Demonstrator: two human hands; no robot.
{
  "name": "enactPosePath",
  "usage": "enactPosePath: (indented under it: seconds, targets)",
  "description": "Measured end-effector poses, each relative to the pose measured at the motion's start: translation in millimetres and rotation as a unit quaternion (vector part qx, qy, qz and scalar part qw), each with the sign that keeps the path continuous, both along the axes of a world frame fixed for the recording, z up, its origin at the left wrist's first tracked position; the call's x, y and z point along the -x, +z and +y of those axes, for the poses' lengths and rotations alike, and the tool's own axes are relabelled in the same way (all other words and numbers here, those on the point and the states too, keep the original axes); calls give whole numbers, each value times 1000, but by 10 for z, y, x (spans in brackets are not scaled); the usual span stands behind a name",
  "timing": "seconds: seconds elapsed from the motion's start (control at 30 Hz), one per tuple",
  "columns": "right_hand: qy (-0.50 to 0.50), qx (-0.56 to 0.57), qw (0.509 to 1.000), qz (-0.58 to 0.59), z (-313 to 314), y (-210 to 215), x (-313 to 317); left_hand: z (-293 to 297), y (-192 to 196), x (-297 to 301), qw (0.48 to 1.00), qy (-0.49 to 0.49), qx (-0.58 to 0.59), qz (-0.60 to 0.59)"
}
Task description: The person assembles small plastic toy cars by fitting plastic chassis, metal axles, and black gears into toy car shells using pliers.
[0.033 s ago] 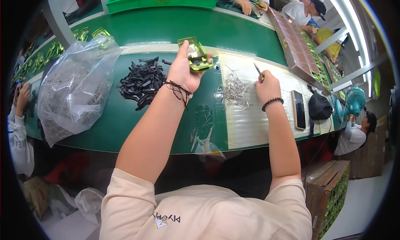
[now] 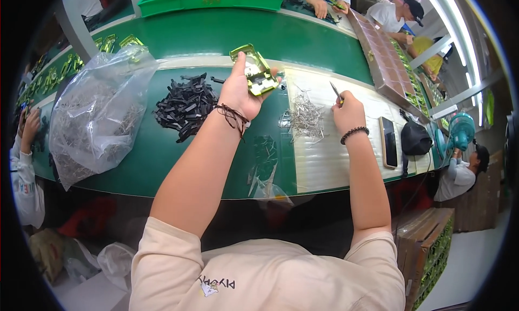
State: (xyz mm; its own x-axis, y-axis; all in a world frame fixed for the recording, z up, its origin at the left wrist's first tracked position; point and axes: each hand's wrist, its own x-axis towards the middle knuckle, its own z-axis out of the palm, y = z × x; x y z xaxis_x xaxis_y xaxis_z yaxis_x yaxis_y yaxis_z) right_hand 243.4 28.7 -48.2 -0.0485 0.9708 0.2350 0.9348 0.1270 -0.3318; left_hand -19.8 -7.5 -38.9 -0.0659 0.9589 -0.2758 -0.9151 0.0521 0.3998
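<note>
In my left hand (image 2: pixel 241 96) lies a shiny green plastic housing (image 2: pixel 252 67), its hollow side facing up, thumb along its left edge. My right hand (image 2: pixel 350 113) is closed around a slim pointed metal tool (image 2: pixel 335 90), whose tip points away and to the left. This hand hovers over a pale sheet (image 2: pixel 346 162), just right of a heap of thin silver metal pins (image 2: pixel 307 118). Left of my left wrist sits a pile of small black strips (image 2: pixel 185 108). The fingers under the housing are partly hidden.
A clear bag of metal pins (image 2: pixel 100 116) stands at the left. A phone (image 2: pixel 388 142) and a black pouch (image 2: pixel 416 138) lie at the right. Behind are a green crate (image 2: pixel 211 3) and a divided cardboard box (image 2: pixel 373 57). Co-workers sit around; a teal fan (image 2: pixel 462 128) is far right.
The green housing has turned in my left hand, so more of its inside faces up. My right hand and the tool have barely moved.
</note>
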Motion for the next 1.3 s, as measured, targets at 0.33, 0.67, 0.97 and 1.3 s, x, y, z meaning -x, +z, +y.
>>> enactPosePath:
  seconds: [0.33, 0.67, 0.97, 1.3]
  targets:
    - [56, 41, 998, -4, 222, 317, 151, 225, -242, 80, 985, -145, -91, 36]
    - [221, 117, 754, 607, -82, 365, 960, 113, -170, -5, 964, -145, -200, 96]
    - [296, 63, 805, 510, -101, 202, 1005, 124, -137, 55, 939, -162, -259, 157]
    - [351, -6, 795, 494, -127, 160, 1018, 104, -123, 99, 942, -180, -255, 126]
